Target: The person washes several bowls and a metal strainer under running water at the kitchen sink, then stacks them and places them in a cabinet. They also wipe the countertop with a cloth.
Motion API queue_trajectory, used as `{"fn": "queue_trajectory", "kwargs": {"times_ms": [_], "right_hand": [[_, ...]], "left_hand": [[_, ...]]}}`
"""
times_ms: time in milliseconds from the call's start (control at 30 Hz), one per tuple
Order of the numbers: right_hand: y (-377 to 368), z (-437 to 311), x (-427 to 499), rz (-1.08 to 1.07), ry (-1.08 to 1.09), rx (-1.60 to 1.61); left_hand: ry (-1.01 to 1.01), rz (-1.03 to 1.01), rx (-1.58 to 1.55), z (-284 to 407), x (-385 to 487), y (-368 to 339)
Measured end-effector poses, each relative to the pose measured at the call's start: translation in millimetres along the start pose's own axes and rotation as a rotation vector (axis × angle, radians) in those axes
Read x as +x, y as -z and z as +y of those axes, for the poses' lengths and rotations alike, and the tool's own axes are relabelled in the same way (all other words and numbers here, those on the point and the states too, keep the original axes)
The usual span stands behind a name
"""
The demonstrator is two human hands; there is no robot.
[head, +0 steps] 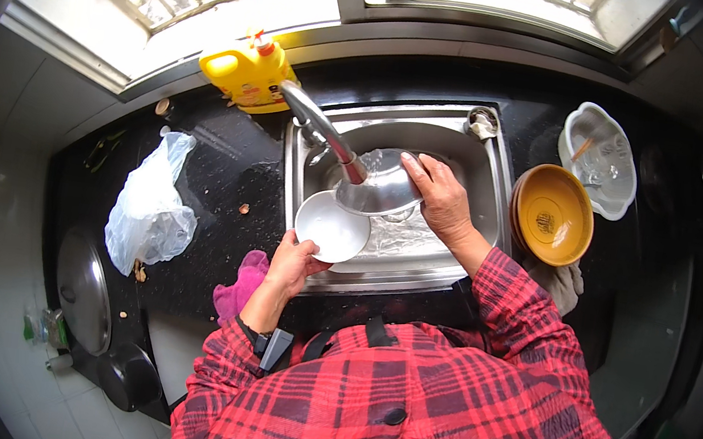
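Note:
My left hand [292,264] grips the rim of a white bowl [333,227] at the near left side of the stainless steel sink [482,221]. My right hand [439,195] holds a metal bowl [379,193], tilted beneath the faucet [327,132]. The faucet's spout end meets the metal bowl's opening in the picture, and water shows around it. The metal bowl's lower edge overlaps the white bowl's upper edge; whether they touch I cannot tell. Wet glints cover the sink floor below.
Left of the sink are a yellow jug [247,73], a plastic bag [155,202], a pink cloth [241,288], a pot lid [84,290] and a dark pot [129,377]. On the right are stacked brown bowls [554,214], a translucent basin [608,165] and a grey cloth [561,286].

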State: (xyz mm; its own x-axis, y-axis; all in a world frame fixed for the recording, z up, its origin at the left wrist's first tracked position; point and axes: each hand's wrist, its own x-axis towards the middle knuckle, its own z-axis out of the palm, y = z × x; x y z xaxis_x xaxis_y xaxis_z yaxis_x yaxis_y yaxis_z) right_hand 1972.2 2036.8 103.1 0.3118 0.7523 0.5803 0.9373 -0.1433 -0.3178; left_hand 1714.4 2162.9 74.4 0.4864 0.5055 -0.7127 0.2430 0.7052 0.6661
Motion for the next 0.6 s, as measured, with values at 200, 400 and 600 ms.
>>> {"fn": "queue_trajectory", "kwargs": {"times_ms": [200,400,600], "right_hand": [[44,7,-5,0.032,0.052,-0.021],[122,34,-24,0.187,-0.045,-0.221],[188,72,-68,0.272,-0.464,-0.214]], "left_hand": [[-0.006,-0.062,0.027,4,22,-21],[0.01,-0.104,0.066,9,36,-43],[-0.004,-0.164,0.042,8,42,-53]]}}
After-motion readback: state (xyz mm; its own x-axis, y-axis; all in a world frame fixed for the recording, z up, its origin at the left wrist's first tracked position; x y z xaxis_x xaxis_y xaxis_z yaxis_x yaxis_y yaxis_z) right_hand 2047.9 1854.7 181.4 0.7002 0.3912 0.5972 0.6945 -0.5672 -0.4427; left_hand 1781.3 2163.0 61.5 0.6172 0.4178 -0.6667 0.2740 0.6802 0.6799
